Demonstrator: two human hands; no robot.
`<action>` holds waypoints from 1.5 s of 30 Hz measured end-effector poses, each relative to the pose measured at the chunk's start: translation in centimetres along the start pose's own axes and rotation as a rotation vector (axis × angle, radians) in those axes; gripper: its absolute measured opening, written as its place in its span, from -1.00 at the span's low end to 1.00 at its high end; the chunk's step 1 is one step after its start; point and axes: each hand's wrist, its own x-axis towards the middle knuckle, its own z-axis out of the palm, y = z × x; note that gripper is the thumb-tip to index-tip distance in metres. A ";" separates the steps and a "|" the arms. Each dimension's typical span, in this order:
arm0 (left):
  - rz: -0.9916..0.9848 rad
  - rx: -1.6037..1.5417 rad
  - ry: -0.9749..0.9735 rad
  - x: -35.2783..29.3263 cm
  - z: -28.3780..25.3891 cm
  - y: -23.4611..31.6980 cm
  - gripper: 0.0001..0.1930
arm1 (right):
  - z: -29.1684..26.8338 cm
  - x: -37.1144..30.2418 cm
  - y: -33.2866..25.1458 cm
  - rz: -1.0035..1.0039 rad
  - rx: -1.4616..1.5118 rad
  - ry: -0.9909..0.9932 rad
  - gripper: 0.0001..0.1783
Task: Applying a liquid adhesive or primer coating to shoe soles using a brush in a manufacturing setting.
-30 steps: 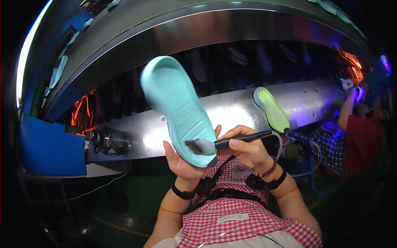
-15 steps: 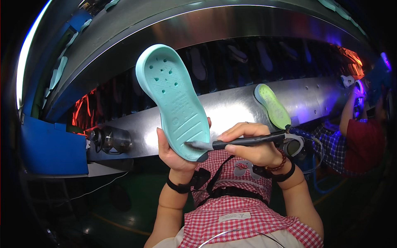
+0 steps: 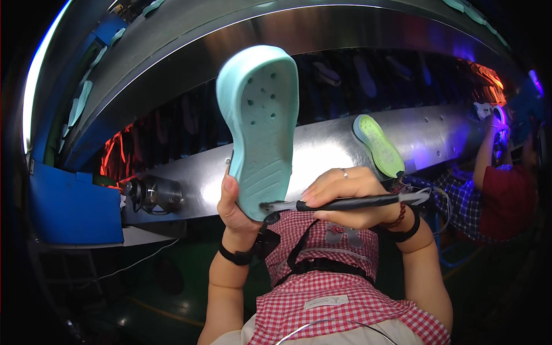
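Observation:
A pale turquoise shoe sole (image 3: 264,138) stands tilted in front of me, its hollow inner side with small holes and ridges facing me. My left hand (image 3: 237,210) grips it at the lower end, thumb along the left edge, the other fingers hidden behind. In my right hand (image 3: 351,198) is a brush with a black-wrapped handle (image 3: 356,202). Its dark bristle tip touches the sole's inside near the lower end. To the right, a yellow-green sole (image 3: 379,146) lies on the metal ledge, apart from both hands.
Past the metal ledge (image 3: 198,172), a dark conveyor (image 3: 351,80) carries several soles, with red-orange glow at both ends. A glass-and-metal jar (image 3: 155,194) stands at left by a blue box (image 3: 75,204). Another person in a red sleeve (image 3: 506,195) works at far right.
The turquoise sole has turned more upright and tilted, showing more of its left outer wall. My left hand shifted slightly left; the brush tip is now closer to the sole's lower end.

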 end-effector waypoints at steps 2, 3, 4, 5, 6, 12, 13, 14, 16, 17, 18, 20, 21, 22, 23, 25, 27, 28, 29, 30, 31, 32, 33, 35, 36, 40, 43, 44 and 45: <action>-0.042 -0.081 0.000 0.2 0.3 0.2 -0.26 | 0.9 -0.8 0.4 -0.001 0.080 -0.058 -0.83; -0.082 -0.158 0.002 0.3 0.2 0.4 -0.27 | 1.2 -1.1 0.2 -0.038 0.080 -0.061 -0.82; -0.080 -0.157 0.002 0.3 0.1 0.4 -0.27 | 1.4 -1.3 0.0 -0.074 0.080 -0.064 -0.82; -0.139 -0.214 -0.023 0.4 -0.1 0.3 -0.29 | 1.1 -1.5 -0.2 -0.069 0.137 -0.095 -0.80; -0.199 -0.274 -0.044 0.1 -0.2 0.2 -0.30 | 0.7 -1.6 -0.6 -0.066 0.139 -0.097 -0.80; -0.568 -0.094 -0.039 0.8 0.0 0.7 -0.52 | -1.1 -0.1 0.7 0.006 0.099 -0.365 -0.81; -0.615 -0.057 -0.037 0.8 0.4 0.9 -0.52 | -1.9 0.1 0.3 0.016 0.090 -0.366 -0.81; -0.661 -0.018 -0.035 0.9 0.7 1.0 -0.52 | -2.8 0.4 -0.4 0.036 0.018 -0.454 -0.80; -0.691 -0.009 -0.015 0.7 0.9 1.2 -0.53 | -3.0 0.4 -0.7 0.058 -0.049 -0.542 -0.79; -0.719 0.005 0.008 0.7 0.9 1.2 -0.53 | -2.6 0.2 -0.1 0.039 -0.011 -0.495 -0.79; -0.715 0.002 0.001 0.8 0.7 1.2 -0.53 | -2.4 0.2 0.4 0.016 0.020 -0.450 -0.79; -0.783 0.024 -0.013 0.7 -0.1 0.9 -0.54 | -2.5 0.3 0.6 0.039 0.076 -0.470 -0.76; -0.798 0.042 0.005 0.5 -0.5 0.8 -0.54 | -2.8 0.4 0.1 0.077 -0.022 -0.558 -0.75; -0.798 0.042 -0.003 0.4 -0.6 0.9 -0.54 | -3.2 0.5 -0.3 0.116 -0.121 -0.644 -0.74; -0.799 0.051 0.016 0.3 -0.5 1.0 -0.55 | -3.6 0.6 -0.5 0.069 -0.144 -0.653 -0.71; -0.775 0.042 0.051 0.1 0.1 1.2 -0.56 | -3.9 0.7 -0.4 0.039 -0.110 -0.573 -0.72; -0.785 0.068 0.020 0.2 -0.3 1.3 -0.55 | -3.8 0.7 -0.1 0.030 -0.060 -0.511 -0.75; -0.797 0.096 -0.003 0.3 -0.6 1.4 -0.55 | -3.7 0.9 -0.4 0.027 -0.070 -0.511 -0.75; -0.792 0.098 -0.011 0.1 -1.0 1.3 -0.55 | -3.8 1.1 -0.9 0.050 -0.235 -0.657 -0.76; -0.801 0.097 0.021 -0.1 -1.4 1.1 -0.55 | -3.9 1.2 -1.1 0.077 -0.406 -0.795 -0.74; -0.812 0.096 0.054 0.0 -1.5 0.9 -0.55 | -4.3 1.2 -1.1 0.126 -0.410 -0.823 -0.74; -0.814 0.099 0.041 0.2 -1.5 0.9 -0.55 | -4.7 1.1 -0.9 0.130 -0.419 -0.815 -0.74; -0.788 0.080 0.064 0.0 -1.0 1.2 -0.54 | -4.8 1.1 -0.9 0.076 -0.344 -0.664 -0.76; -0.761 0.058 0.080 -0.2 -0.8 1.4 -0.54 | -5.0 0.6 -0.3 0.063 -0.272 -0.521 -0.76; -0.744 0.091 0.058 0.0 -1.1 1.5 -0.54 | -5.1 0.1 0.1 0.060 -0.276 -0.521 -0.76; -0.707 0.022 0.048 -0.1 -2.0 1.3 -0.50 | -5.3 -1.4 0.8 0.219 -0.325 -0.576 -0.74; -0.651 -0.191 0.080 0.0 -1.7 -0.7 -0.47 | -3.7 -1.5 0.7 0.405 0.137 -0.172 -0.72; -0.637 -0.193 0.075 0.1 -1.7 -1.5 -0.47 | -2.8 -1.5 1.2 0.502 0.167 -0.130 -0.74; -0.652 -0.224 0.036 0.0 -1.8 -2.2 -0.46 | -2.5 -1.9 2.0 0.584 0.254 -0.032 -0.75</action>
